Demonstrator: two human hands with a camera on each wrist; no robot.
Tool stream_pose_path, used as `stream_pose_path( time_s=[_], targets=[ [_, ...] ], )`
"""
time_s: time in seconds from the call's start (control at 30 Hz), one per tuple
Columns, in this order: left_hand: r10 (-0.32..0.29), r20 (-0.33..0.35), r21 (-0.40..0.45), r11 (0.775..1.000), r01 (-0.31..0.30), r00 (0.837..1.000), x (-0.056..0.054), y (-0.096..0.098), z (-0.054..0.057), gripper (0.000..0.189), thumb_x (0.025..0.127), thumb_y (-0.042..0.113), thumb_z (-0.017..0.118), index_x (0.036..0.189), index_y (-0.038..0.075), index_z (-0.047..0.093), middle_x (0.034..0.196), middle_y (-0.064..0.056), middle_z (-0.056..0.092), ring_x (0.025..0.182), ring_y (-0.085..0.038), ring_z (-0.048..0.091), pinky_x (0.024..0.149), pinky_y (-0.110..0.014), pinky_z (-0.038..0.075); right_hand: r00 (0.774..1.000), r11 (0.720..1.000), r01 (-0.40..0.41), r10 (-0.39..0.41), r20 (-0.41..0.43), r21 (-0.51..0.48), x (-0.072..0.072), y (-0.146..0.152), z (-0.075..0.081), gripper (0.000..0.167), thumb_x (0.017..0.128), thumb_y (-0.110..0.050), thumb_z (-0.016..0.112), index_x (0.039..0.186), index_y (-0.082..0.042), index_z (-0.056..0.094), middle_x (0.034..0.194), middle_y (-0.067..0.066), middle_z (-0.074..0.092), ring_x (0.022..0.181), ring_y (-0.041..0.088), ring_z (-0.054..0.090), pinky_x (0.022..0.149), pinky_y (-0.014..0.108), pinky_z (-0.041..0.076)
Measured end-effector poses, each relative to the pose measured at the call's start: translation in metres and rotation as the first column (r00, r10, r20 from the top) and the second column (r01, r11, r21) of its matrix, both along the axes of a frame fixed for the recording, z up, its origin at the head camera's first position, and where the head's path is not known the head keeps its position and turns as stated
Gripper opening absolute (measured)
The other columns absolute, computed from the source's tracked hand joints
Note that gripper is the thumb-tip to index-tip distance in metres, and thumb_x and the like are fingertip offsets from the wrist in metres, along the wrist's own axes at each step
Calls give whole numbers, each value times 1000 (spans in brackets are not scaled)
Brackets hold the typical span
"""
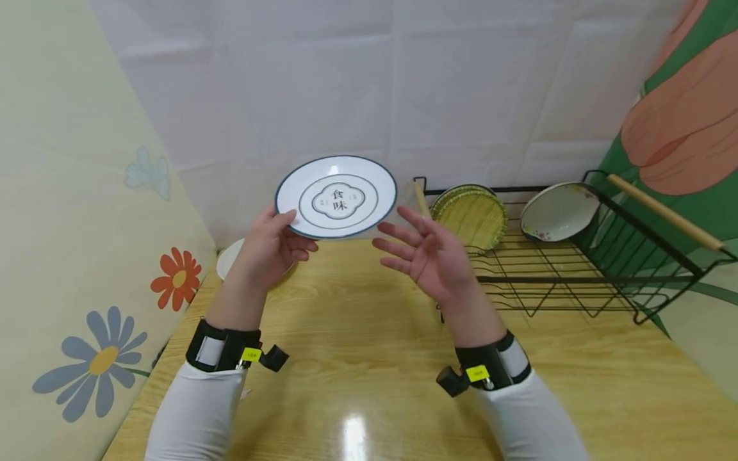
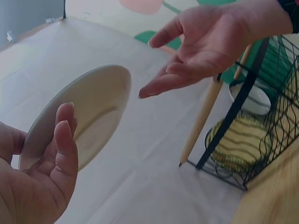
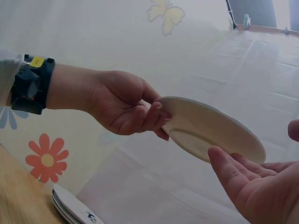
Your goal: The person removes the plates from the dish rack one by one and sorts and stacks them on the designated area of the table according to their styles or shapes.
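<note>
A white plate (image 1: 337, 197) with a dark blue rim and printed characters is held above the table. My left hand (image 1: 268, 250) grips its left edge, thumb on top and fingers underneath. In the left wrist view, the pale underside of the plate (image 2: 100, 112) shows behind those fingers. My right hand (image 1: 432, 259) is by the plate's right edge, palm turned up and fingers spread. From the right wrist view, its fingers (image 3: 229, 170) overlap the plate's far edge; whether they touch it I cannot tell.
On the right of the wooden table (image 1: 346, 333) stands a black wire dish rack (image 1: 553, 278) with wooden handles. It holds a green woven-looking round dish (image 1: 471, 221) and a flowered white bowl (image 1: 559, 211). Stacked plates (image 3: 70, 203) lie at the back left, partly behind my left hand.
</note>
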State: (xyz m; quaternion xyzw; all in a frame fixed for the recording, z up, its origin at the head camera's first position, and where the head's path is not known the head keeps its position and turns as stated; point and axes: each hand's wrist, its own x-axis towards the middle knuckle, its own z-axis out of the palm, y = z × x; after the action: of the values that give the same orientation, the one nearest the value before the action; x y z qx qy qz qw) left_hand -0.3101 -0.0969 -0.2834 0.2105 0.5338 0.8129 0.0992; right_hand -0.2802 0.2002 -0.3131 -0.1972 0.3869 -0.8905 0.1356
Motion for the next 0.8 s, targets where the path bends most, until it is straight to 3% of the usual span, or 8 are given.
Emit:
stream_pose_path(
  time_s=[0.2,0.37,0.43,0.5,0.57,0.7,0.8],
  targets=[
    [137,57,-14,990,-137,989,-17,-25,-8,49,112,19,36,160,13,24,82,-4,80,65,-15,76,55,-24,59,996,997,41,-47,74,71,-12,-25,-10,55,111,-39,37,159,-13,31,143,19,61,118,30,71,96,41,60],
    [284,124,-41,959,-281,951,-30,-50,-20,51,112,20,38,160,12,22,83,-3,80,67,-15,77,55,-22,59,990,996,57,-66,128,71,-22,-41,-18,52,111,-40,36,156,-13,36,158,26,43,119,30,70,100,41,58],
    [360,148,-72,933,-353,921,-34,-59,-27,52,112,21,38,161,12,21,83,-2,80,67,-14,77,56,-21,58,985,996,67,-75,155,58,-27,-46,-21,52,111,-40,37,154,-13,38,160,28,40,120,31,69,99,41,59],
    [441,173,-112,897,-427,881,-38,-67,-34,53,112,22,37,162,15,21,84,0,80,66,-13,76,54,-19,56,980,996,74,-82,181,47,-31,-52,-25,51,110,-40,37,154,-13,39,160,28,39,124,33,67,98,41,59],
    [525,199,-162,850,-501,827,-43,-75,-41,54,111,23,37,163,18,22,83,2,79,64,-11,74,53,-18,54,975,996,75,-82,207,41,-34,-58,-28,51,110,-40,37,154,-13,38,160,27,40,132,37,61,98,41,59],
    [635,270,-203,772,-602,724,-51,-89,-58,54,111,23,38,163,26,23,80,3,77,58,-10,71,49,-18,51,964,997,63,-71,255,40,-41,-73,-37,54,111,-39,35,158,-12,34,159,25,43,145,42,46,105,45,55],
    [683,304,-212,729,-651,665,-58,-99,-73,53,111,22,37,162,28,25,76,3,75,53,-11,67,46,-19,48,956,997,54,-65,287,47,-46,-85,-46,56,111,-39,35,160,-11,32,160,25,42,148,43,43,116,50,45]
  ],
)
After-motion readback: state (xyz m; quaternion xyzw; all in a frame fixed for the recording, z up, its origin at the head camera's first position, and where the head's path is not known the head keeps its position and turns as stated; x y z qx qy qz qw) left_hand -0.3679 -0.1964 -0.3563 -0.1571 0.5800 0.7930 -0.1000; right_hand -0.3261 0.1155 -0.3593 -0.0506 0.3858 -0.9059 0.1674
